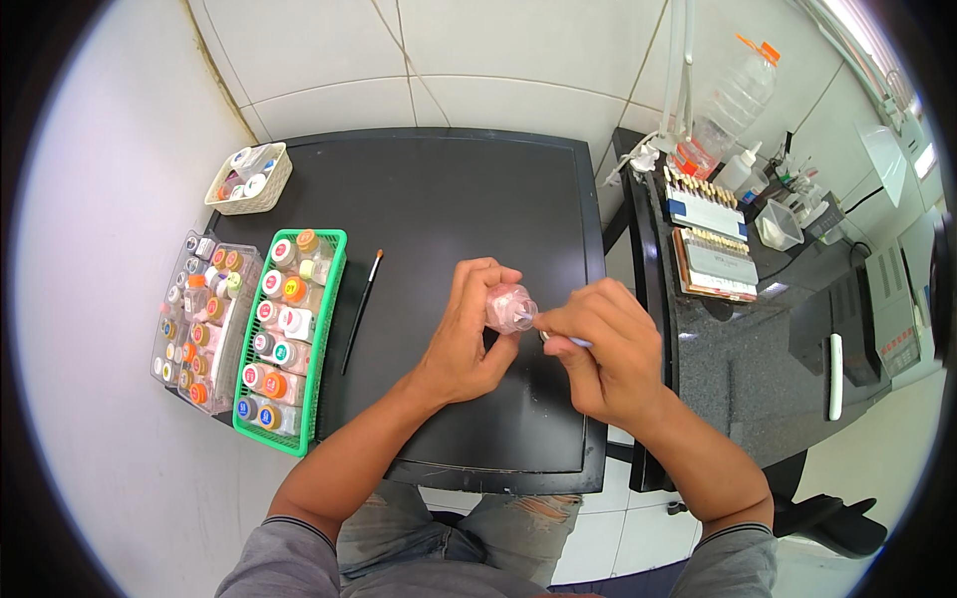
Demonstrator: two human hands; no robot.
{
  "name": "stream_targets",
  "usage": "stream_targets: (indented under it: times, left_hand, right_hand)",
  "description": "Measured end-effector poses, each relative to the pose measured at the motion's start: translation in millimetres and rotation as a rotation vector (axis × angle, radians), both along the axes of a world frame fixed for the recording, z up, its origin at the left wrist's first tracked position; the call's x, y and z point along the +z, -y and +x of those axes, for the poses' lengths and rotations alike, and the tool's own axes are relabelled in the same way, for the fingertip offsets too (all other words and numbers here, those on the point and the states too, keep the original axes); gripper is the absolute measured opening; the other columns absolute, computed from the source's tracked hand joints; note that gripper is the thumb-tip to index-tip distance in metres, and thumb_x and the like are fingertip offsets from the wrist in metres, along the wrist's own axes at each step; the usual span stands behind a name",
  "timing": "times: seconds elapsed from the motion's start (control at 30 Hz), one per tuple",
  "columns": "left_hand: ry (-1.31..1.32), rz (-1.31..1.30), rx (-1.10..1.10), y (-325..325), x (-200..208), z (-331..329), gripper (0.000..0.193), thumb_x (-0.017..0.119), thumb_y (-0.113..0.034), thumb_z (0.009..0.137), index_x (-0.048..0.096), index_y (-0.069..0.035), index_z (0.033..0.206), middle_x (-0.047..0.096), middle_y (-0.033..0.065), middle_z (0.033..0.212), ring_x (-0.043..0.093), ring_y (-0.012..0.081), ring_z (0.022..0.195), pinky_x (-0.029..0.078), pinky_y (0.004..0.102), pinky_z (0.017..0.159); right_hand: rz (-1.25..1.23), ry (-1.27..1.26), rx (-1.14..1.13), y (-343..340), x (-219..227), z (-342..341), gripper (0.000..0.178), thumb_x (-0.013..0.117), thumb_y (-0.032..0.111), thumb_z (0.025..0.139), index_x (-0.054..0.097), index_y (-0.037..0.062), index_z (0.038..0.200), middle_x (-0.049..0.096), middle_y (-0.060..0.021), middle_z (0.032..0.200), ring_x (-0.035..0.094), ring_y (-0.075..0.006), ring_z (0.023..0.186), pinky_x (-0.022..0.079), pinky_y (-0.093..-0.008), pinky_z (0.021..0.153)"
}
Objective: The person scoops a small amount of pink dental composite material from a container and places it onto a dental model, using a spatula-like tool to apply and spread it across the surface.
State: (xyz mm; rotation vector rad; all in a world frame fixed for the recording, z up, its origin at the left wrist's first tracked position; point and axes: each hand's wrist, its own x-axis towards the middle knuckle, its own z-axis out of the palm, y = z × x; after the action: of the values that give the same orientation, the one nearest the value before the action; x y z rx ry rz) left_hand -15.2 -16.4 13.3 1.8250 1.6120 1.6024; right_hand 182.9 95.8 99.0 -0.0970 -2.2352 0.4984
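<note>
My left hand point(465, 339) is wrapped round a small clear bottle point(505, 304) of pink powder, tilted with its mouth toward my right hand. In my right hand point(608, 344), thumb and fingers pinch a slim pale lilac stick point(578, 342). Its tip reaches the bottle's mouth; whether it touches the powder I cannot tell. A small pale piece also shows between the right fingertips, too covered to name. Left of my hands, a thin black brush point(363, 311) lies on the black table point(439, 199).
A green basket point(340, 261) and a clear bin point(159, 339) on the left hold several capped powder bottles. Behind them stands a cream basket point(254, 205) of small containers. On the right-hand counter point(733, 369) are shade guides point(713, 261), a large plastic bottle point(733, 105) and a white device point(835, 377).
</note>
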Motion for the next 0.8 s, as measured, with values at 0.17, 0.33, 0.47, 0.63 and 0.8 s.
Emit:
stream_targets:
  times: [0.17,0.33,0.47,0.63,0.8]
  left_hand:
    - [0.096,0.049,-0.041,-6.0,-7.6,-0.2,0.069,0.082,0.014,0.096,0.045,-0.003,0.152,0.050,0.0181,0.146,0.075,0.0341,0.137,0.066,0.0430,0.112]
    - [0.251,0.008,0.006,-1.7,-3.1,6.8,0.071,0.095,0.003,0.093,0.040,-0.007,0.137,0.060,0.0173,0.141,0.083,0.0285,0.120,0.071,0.0389,0.100]
    - [0.231,-0.064,0.068,-1.1,-7.9,2.9,0.073,0.098,-0.001,0.092,0.039,-0.007,0.135,0.067,0.0161,0.132,0.084,0.0224,0.109,0.071,0.0367,0.094]
    - [0.122,-0.065,0.060,1.5,-3.9,2.8,0.066,0.095,-0.004,0.096,0.046,-0.004,0.140,0.067,0.0147,0.132,0.081,0.0213,0.108,0.067,0.0373,0.093]
    - [0.082,-0.042,0.010,2.0,1.6,3.2,0.063,0.090,-0.002,0.099,0.055,0.001,0.151,0.063,0.0152,0.137,0.079,0.0248,0.119,0.063,0.0403,0.104]
  right_hand:
    - [-0.024,-0.027,0.020,5.3,3.3,-1.5,0.020,0.090,0.014,0.093,0.082,0.0070,0.110,0.075,-0.0052,0.095,0.067,-0.0304,0.087,0.051,-0.0431,0.078]
    - [0.070,-0.027,0.064,9.4,8.3,0.3,0.024,0.091,0.017,0.090,0.083,0.0082,0.111,0.075,-0.0033,0.095,0.068,-0.0284,0.089,0.051,-0.0417,0.079]
    - [0.045,0.029,0.067,10.8,3.4,-2.0,0.025,0.092,0.019,0.089,0.083,0.0085,0.111,0.075,-0.0028,0.095,0.069,-0.0278,0.090,0.053,-0.0418,0.079]
    - [0.050,-0.056,0.029,11.5,4.9,-2.3,0.024,0.091,0.019,0.090,0.084,0.0085,0.110,0.076,-0.0032,0.095,0.069,-0.0288,0.089,0.054,-0.0416,0.077]
    - [0.071,-0.021,-0.010,7.6,2.2,-3.9,0.022,0.091,0.018,0.091,0.082,0.0061,0.108,0.074,-0.0043,0.092,0.068,-0.0292,0.084,0.054,-0.0414,0.071]
